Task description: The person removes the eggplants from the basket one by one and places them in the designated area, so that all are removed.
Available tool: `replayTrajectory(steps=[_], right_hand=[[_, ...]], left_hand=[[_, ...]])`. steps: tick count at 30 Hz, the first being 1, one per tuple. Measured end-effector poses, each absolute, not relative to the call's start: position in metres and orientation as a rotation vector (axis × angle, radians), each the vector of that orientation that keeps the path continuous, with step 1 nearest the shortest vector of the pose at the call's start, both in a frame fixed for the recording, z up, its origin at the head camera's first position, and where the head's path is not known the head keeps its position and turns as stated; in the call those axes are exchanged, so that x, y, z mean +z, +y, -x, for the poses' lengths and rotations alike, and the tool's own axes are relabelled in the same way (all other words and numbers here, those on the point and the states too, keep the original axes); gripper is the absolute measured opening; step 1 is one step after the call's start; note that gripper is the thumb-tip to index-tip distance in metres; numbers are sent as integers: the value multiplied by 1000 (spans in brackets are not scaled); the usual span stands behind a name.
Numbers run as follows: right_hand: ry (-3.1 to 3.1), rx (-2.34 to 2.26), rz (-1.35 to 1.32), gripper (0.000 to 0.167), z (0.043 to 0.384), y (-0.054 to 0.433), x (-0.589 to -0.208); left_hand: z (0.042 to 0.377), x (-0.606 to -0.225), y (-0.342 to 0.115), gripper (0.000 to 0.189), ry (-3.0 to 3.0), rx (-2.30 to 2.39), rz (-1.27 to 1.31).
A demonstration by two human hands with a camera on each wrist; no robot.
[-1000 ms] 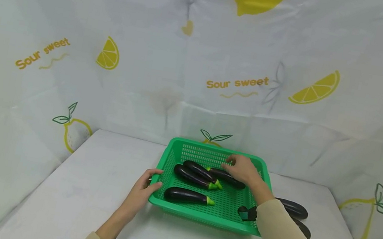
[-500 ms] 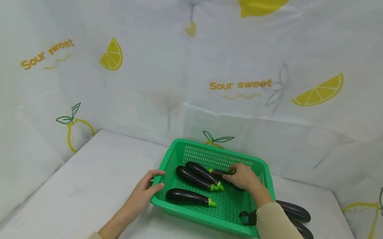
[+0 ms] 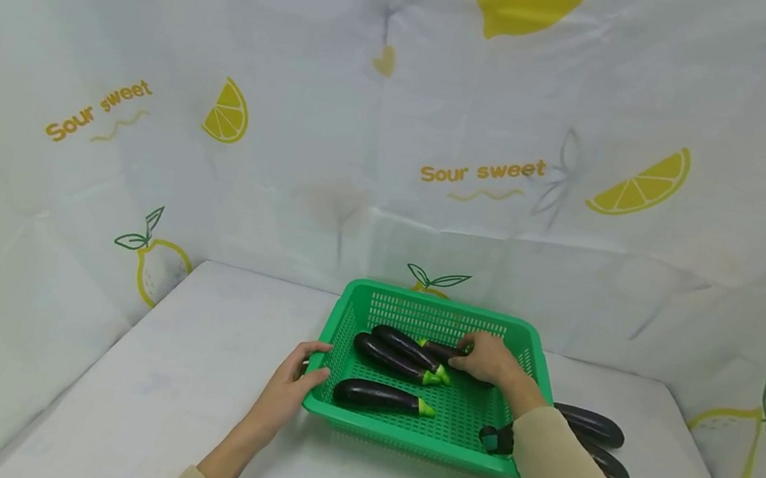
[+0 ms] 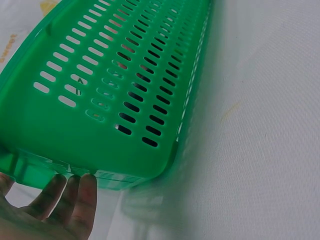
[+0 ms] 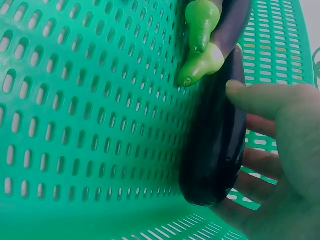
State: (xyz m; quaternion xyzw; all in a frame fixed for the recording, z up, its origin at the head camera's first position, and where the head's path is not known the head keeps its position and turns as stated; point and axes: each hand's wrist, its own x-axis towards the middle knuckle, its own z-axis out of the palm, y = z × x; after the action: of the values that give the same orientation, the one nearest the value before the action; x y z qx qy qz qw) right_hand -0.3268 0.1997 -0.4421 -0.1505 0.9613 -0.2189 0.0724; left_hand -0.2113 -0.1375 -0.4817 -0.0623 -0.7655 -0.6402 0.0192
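Note:
In the head view my left hand (image 3: 285, 383) holds the left rim of a green plastic basket (image 3: 396, 436). The left wrist view has its fingers (image 4: 82, 205) against the basket's outer wall (image 4: 100, 135). My right hand (image 3: 487, 358) reaches into the back right of the basket and grips a dark purple eggplant (image 3: 439, 351). The right wrist view shows the thumb on the near side of this eggplant (image 5: 212, 145) and the fingers around its other side. Two eggplants lie together beside it, one (image 3: 403, 346) behind the other (image 3: 389, 358). Another eggplant (image 3: 375, 396) lies near the front wall.
Two more eggplants, one behind (image 3: 591, 425) and one in front (image 3: 611, 467), lie on the white table (image 3: 224, 322) right of the basket, partly hidden by the right forearm. A white lemon-print sheet (image 3: 294, 131) covers the wall behind.
My right hand has lowered from above the back right eggplant and now grips it. The left hand stays at the basket's rim. The view has shifted slightly.

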Motion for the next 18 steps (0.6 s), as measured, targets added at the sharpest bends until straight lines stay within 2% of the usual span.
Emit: replayTrajectory(steps=[18], right_hand=[[2948,-712,459,33,326,200,-428]], left_hand=[[209,-480,-138,38,-2377,-1981,207]])
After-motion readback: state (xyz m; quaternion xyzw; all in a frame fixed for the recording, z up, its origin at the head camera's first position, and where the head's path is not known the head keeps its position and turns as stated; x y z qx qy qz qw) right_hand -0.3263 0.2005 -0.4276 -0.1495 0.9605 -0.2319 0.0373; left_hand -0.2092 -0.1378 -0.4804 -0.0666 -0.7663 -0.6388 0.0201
